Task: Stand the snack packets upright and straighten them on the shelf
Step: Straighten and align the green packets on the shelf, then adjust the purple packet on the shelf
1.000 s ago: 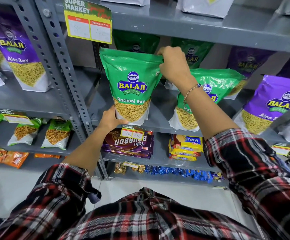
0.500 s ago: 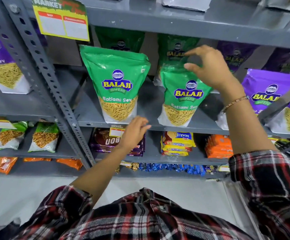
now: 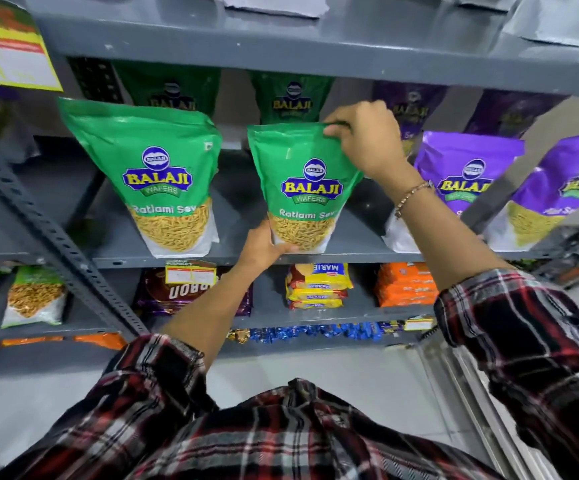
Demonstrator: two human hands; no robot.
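Observation:
Two green Ratlami Sev packets stand upright at the front of the grey shelf [image 3: 357, 249]. The left green packet [image 3: 158, 168] stands free. On the middle green packet [image 3: 303, 188], my right hand [image 3: 367, 140] pinches the top right corner and my left hand [image 3: 264, 245] grips the bottom left corner. To the right stand two purple Aloo Sev packets [image 3: 464, 174], the first partly hidden by my right forearm. More green and purple packets stand in shadow at the back.
A slanted grey upright post [image 3: 39, 230] divides the shelving at left. Below are biscuit packs [image 3: 317, 284], orange packs [image 3: 405, 284] and a price tag [image 3: 189, 271]. The upper shelf edge [image 3: 281, 39] hangs close above the packets. A yellow sign [image 3: 7, 53] is top left.
Both hands let go of the left green packet and moved right. They now grip the middle green packet, which stands straighter than before. The view has shifted right.

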